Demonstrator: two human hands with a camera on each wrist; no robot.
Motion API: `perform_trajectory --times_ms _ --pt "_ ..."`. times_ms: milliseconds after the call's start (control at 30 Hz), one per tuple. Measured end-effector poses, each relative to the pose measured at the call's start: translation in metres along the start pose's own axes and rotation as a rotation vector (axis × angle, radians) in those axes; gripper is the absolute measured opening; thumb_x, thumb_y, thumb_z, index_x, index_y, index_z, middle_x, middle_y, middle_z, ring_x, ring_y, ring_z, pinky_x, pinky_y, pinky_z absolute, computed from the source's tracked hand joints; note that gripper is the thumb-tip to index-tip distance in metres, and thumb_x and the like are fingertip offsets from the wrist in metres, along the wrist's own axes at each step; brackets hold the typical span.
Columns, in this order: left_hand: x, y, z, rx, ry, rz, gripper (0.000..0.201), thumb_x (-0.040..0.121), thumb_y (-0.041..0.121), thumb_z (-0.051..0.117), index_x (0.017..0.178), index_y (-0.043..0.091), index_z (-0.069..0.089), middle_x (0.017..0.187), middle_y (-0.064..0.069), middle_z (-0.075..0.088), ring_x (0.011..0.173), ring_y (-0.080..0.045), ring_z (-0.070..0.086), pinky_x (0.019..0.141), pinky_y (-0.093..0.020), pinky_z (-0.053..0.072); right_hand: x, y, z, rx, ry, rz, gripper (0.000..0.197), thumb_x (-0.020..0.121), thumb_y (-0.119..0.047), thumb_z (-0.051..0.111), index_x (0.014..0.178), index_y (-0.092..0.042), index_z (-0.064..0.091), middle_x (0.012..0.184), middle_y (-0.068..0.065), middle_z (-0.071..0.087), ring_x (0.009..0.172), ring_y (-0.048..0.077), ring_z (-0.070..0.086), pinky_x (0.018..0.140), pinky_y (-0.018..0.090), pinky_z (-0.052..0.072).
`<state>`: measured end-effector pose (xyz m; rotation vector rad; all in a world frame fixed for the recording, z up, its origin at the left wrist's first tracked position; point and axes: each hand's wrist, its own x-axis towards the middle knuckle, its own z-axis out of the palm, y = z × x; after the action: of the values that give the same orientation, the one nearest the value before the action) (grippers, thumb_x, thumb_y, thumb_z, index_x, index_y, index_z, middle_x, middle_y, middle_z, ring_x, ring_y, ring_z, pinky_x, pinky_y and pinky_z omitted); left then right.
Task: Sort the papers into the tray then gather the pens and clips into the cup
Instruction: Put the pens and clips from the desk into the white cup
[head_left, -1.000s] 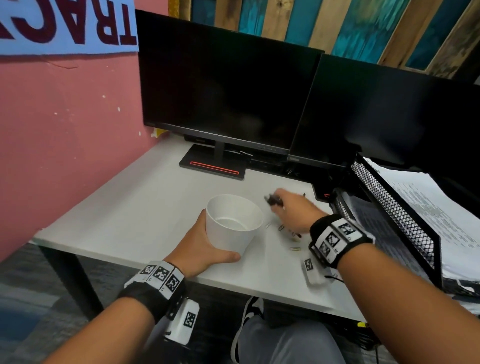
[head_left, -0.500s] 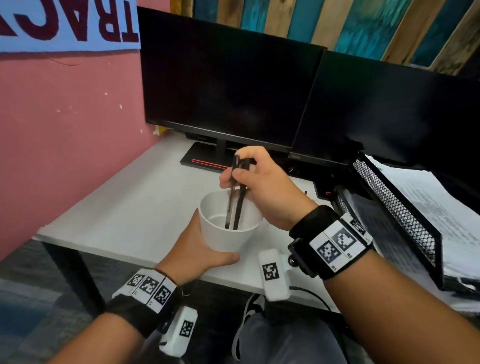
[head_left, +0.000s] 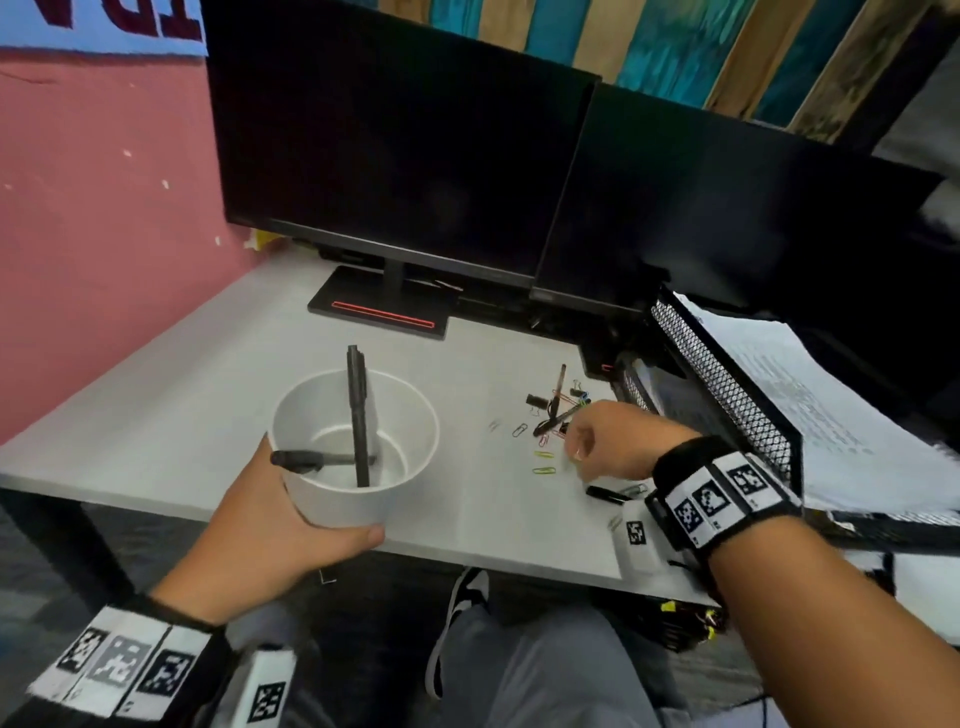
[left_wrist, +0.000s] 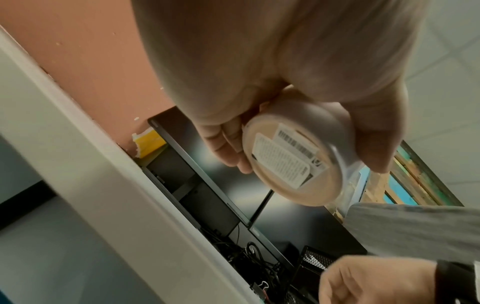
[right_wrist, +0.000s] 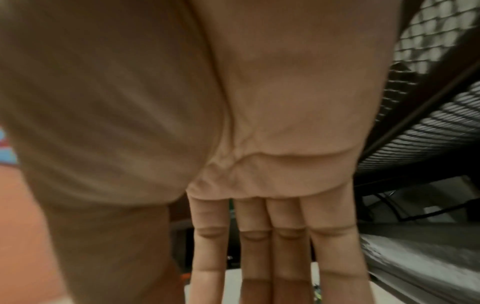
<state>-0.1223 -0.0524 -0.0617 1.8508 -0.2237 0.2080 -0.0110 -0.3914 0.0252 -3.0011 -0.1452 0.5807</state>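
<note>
My left hand grips the white cup and holds it up at the desk's front edge. The cup's labelled bottom shows in the left wrist view, off the desk. Two black pens are in the cup, one upright and one leaning across. My right hand hovers over the desk beside a pile of pens and coloured clips, its fingers straight and together with nothing in them. Papers lie in the black mesh tray on the right.
Two dark monitors stand along the back of the white desk. Loose yellow-green clips and a small black piece lie near my right hand. A pink wall bounds the left side.
My right hand let the two black pens go into the cup and moved right and down to the pile of clips. My left hand still holds the cup.
</note>
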Motion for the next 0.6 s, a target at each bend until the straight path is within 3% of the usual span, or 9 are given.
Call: perform_trajectory --times_ms 133,233,367,500,600 --pt "-0.003 -0.015 0.003 -0.032 0.008 -0.027 0.087 0.047 0.046 0.095 0.122 0.010 0.071 0.114 0.013 0.079 0.106 -0.002 0.074 0.088 -0.011 0.054 0.013 0.016 0.027 -0.152 -0.053 0.090 0.022 0.084 -0.006 0.069 0.099 -0.021 0.070 0.113 -0.003 0.067 0.100 0.018 0.064 0.079 0.029 0.055" --pt "-0.006 -0.019 0.006 -0.056 0.010 -0.049 0.096 0.047 0.040 0.098 0.133 0.014 0.064 0.121 0.010 0.077 0.114 -0.006 0.072 0.094 -0.017 0.055 0.018 0.021 0.037 -0.192 -0.023 0.131 0.022 0.084 -0.002 0.061 0.090 -0.022 0.065 0.106 -0.001 0.068 0.096 0.020 0.066 0.076 0.029 0.056" --pt "-0.010 -0.019 0.010 -0.078 0.013 -0.063 0.093 0.050 0.033 0.100 0.134 0.017 0.063 0.121 0.008 0.077 0.116 -0.009 0.072 0.098 -0.027 0.056 0.019 0.018 0.041 -0.166 0.047 0.183 0.024 0.081 -0.004 0.065 0.093 -0.026 0.067 0.106 -0.003 0.067 0.097 0.019 0.066 0.090 0.036 0.061" --pt "-0.011 -0.026 0.011 -0.075 0.022 -0.093 0.094 0.053 0.020 0.103 0.137 0.015 0.061 0.123 0.006 0.077 0.118 -0.011 0.072 0.103 -0.037 0.057 0.014 0.005 0.014 -0.015 0.264 0.158 0.015 0.086 -0.012 0.072 0.084 -0.027 0.070 0.094 -0.003 0.072 0.078 0.012 0.066 0.076 0.033 0.062" --pt "-0.010 -0.030 0.012 -0.072 0.042 -0.101 0.097 0.052 0.016 0.104 0.138 0.019 0.058 0.124 0.006 0.075 0.119 -0.010 0.071 0.102 -0.036 0.057 -0.002 -0.023 -0.024 0.181 0.454 0.021 0.021 0.088 -0.008 0.075 0.096 -0.028 0.075 0.093 -0.006 0.071 0.082 0.010 0.064 0.079 0.030 0.057"
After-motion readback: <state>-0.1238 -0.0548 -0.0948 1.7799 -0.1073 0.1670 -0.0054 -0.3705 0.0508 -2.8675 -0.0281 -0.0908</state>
